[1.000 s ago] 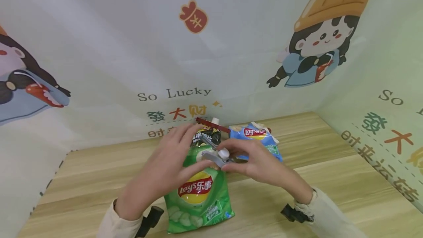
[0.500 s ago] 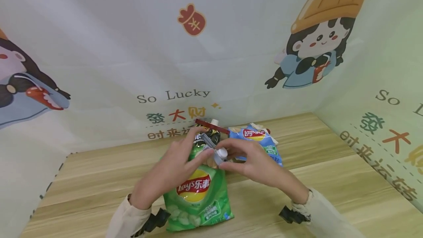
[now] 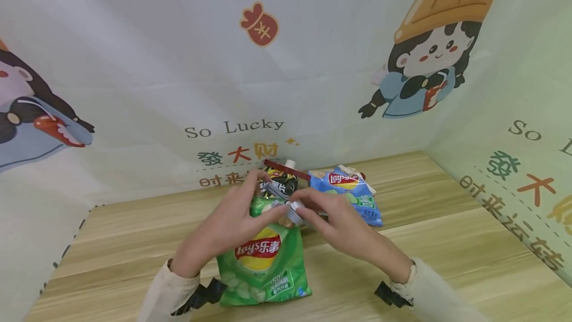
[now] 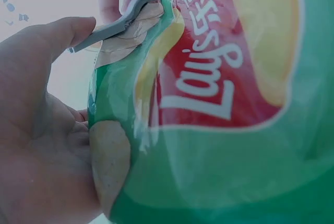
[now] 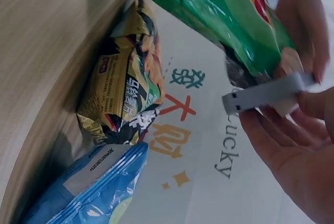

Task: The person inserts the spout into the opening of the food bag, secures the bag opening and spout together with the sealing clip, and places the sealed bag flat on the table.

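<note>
A green Lay's chip bag (image 3: pixel 263 277) stands tilted on the table, its top edge at a grey plastic bag clip (image 5: pixel 266 94). The clip has two long arms, which look spread apart in the head view, and a pale round part near the right fingers. My left hand (image 3: pixel 232 220) spans the clip, thumb on the near arm and forefinger by the tip of the far arm. In the left wrist view its other fingers lie behind the bag. My right hand (image 3: pixel 339 217) pinches the clip's other end, thumb over the pale part.
A black and gold chip bag (image 5: pixel 128 78) stands behind the green one, with a dark red clip (image 3: pixel 286 169) and white cap (image 3: pixel 290 163) at its top. A blue Lay's bag (image 3: pixel 346 190) lies at the right. A printed cloth (image 3: pixel 178 63) hangs behind the wooden table (image 3: pixel 402 222).
My right thumb has moved up from the clip's underside onto its pale part. My left hand has shifted in closer to the clip. The green bag has moved slightly left and up.
</note>
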Demonstrator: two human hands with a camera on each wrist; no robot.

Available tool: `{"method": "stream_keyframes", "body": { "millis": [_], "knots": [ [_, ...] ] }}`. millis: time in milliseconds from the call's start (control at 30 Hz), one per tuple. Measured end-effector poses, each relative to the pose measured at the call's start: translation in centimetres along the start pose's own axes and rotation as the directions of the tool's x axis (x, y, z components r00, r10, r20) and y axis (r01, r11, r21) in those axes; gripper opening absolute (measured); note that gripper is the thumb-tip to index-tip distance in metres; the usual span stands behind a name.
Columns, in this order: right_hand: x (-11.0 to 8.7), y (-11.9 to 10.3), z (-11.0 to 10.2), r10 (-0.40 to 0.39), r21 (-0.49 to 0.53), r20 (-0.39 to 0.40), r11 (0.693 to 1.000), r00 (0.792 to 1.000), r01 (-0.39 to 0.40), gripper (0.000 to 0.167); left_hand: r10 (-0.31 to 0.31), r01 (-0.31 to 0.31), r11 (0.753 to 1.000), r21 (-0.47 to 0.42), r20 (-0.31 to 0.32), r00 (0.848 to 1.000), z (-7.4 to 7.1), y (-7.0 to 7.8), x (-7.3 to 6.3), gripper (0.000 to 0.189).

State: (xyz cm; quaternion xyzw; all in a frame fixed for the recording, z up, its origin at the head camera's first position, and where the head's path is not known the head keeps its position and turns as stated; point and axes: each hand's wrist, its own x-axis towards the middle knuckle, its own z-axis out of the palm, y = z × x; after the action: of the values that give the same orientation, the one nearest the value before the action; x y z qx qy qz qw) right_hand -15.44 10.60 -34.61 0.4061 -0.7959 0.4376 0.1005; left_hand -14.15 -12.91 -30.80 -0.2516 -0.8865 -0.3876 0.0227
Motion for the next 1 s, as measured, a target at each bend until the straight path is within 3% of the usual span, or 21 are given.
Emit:
{"method": "stream_keyframes", "body": {
  "millis": [167,433,633,733,900,1000],
  "knots": [
    [-0.2,-0.2,0.6,-0.031,-0.071,-0.077,0.997,0.997,0.026,0.021,0.023,-0.022,0.999,0.031,-0.004,1.0,-0.4,-0.2,-0.1,0.053],
    [-0.2,-0.3,0.6,0.019,-0.079,-0.073,0.997,0.997,-0.025,0.021,0.067,-0.064,0.989,0.13,-0.025,0.997,-0.4,-0.3,-0.2,0.045],
    [-0.1,-0.3,0.2,0.039,-0.077,-0.018,0.996,0.999,-0.04,0.022,0.085,-0.077,0.983,0.167,-0.039,0.996,-0.4,-0.2,-0.3,0.039],
    [-0.1,-0.3,-0.1,0.082,-0.016,0.036,0.997,0.996,-0.082,0.024,0.099,-0.092,0.981,0.169,-0.037,0.994,-0.3,-0.2,-0.3,0.038],
    [0.0,-0.1,-0.2,0.16,0.092,0.131,0.981,0.978,-0.173,0.044,0.155,-0.145,0.971,0.19,-0.039,0.987,0.2,-0.1,-0.1,0.033],
    [0.1,0.1,-0.2,0.158,0.108,0.15,0.979,0.976,-0.175,0.041,0.18,-0.169,0.965,0.2,-0.042,0.983,0.6,0.0,0.0,0.03]
  ]
}}
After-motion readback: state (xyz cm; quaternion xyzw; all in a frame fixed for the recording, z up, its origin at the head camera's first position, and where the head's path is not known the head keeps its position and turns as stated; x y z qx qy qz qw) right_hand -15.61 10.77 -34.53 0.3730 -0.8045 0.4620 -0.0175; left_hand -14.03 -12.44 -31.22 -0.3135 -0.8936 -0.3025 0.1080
